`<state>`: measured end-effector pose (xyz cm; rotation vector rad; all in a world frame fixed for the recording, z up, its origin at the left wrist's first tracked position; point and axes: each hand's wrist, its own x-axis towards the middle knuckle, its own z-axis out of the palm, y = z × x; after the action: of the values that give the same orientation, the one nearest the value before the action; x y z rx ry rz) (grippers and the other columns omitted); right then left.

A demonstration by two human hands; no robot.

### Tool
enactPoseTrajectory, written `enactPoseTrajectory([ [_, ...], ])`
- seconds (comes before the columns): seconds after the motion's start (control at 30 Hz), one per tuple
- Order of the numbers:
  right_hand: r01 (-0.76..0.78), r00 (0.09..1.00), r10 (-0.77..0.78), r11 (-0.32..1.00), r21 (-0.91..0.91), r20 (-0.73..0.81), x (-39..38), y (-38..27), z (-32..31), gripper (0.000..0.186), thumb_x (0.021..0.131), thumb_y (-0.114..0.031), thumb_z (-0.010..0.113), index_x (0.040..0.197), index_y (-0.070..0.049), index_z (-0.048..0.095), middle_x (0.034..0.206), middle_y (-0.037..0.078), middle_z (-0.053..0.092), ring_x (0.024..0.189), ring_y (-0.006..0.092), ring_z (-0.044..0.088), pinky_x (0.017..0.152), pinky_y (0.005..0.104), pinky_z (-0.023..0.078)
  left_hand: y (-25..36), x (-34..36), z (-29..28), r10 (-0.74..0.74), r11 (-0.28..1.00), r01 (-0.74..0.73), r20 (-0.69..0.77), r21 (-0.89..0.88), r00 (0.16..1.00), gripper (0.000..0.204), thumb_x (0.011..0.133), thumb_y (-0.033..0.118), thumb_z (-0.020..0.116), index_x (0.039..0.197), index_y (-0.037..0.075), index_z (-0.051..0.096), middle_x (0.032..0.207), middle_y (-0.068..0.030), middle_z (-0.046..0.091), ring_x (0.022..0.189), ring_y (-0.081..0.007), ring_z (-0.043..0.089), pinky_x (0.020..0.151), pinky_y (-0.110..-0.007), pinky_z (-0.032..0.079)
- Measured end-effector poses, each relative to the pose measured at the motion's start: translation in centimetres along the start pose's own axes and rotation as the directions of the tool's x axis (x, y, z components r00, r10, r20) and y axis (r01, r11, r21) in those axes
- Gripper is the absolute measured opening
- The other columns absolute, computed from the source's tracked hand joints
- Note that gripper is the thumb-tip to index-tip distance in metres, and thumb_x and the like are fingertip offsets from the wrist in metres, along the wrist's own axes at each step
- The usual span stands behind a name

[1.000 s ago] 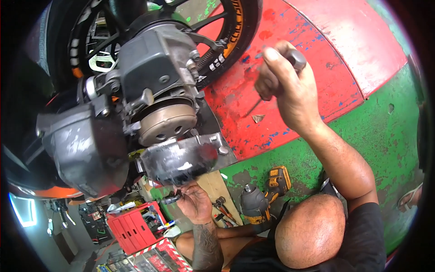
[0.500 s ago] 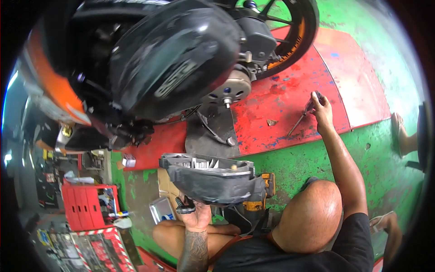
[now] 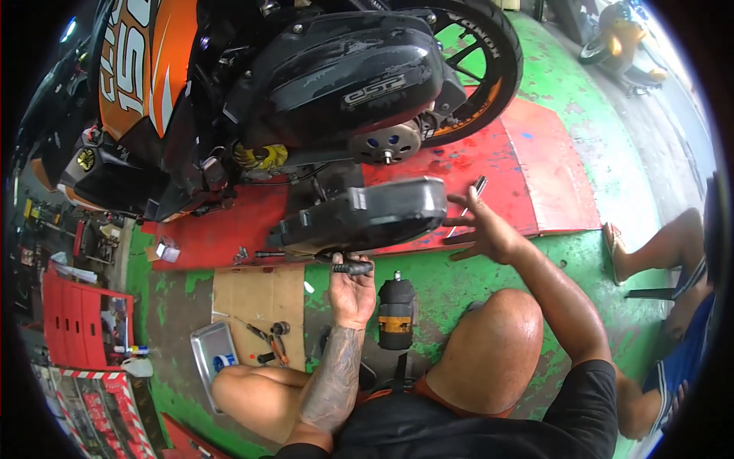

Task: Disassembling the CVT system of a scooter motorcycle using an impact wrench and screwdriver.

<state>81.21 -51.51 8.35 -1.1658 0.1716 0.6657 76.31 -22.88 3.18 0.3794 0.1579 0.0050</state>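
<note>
My left hand (image 3: pixel 353 294) is closed under a long black engine side cover (image 3: pixel 367 218), holding it near a ribbed black rubber piece (image 3: pixel 352 268). Raised off the floor, the cover hangs in front of the scooter (image 3: pixel 344 84). Fingers spread, my right hand (image 3: pixel 489 233) is at the cover's right end; whether the fingertips touch it I cannot tell. Behind those fingers shows a thin tool with a metal shaft (image 3: pixel 480 184), partly hidden. On the scooter, a round metal clutch drum (image 3: pixel 386 144) and a yellow fan wheel (image 3: pixel 260 157) are exposed.
A red platform (image 3: pixel 527 195) lies under the scooter. A black and yellow power driver (image 3: pixel 396 314) stands between my legs. Left of it are cardboard (image 3: pixel 256 294) with pliers (image 3: pixel 275 344) and a metal tray (image 3: pixel 200 344). Another person's leg (image 3: pixel 661 245) is at the right.
The cover has risen and moved forward with my left hand, turning its inner side out of sight. My right hand has come left toward it, its fingers opening from around the screwdriver.
</note>
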Motion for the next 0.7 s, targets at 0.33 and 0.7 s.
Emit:
enactPoseTrajectory([
  [0.33, 0.336, 0.938, -0.346, 0.879, 0.339, -0.034, 2.1, 1.4, -1.1, 0.057, 0.088, -0.048, 0.047, 0.126, -0.005, 0.051, 0.123, 0.011, 0.059, 0.109, 0.0257, 0.058, 0.095, 0.0414, 0.045, -4.0, 0.7, -2.7, -0.014, 0.864, -0.093, 0.208, 0.494, 0.978, 0.033, 0.091, 0.015, 0.062, 0.120, 0.007, 0.049, 0.107, -0.0046, 0.060, 0.099, -0.0155, 0.059, 0.088, -0.032, 0.049],
  [0.7, 0.378, 0.925, -0.340, 0.779, 0.501, -0.169, 6.3, 3.8, -2.9, 0.076, 0.084, -0.071, 0.039, 0.119, -0.006, 0.055, 0.110, 0.010, 0.063, 0.098, 0.0240, 0.060, 0.087, 0.0387, 0.046, -4.6, 2.0, -4.8, 0.020, 0.575, -0.239, 0.278, 0.783, 0.960, 0.037, 0.092, 0.005, 0.059, 0.127, 0.009, 0.048, 0.118, -0.0032, 0.056, 0.104, -0.0147, 0.055, 0.095, -0.033, 0.045],
])
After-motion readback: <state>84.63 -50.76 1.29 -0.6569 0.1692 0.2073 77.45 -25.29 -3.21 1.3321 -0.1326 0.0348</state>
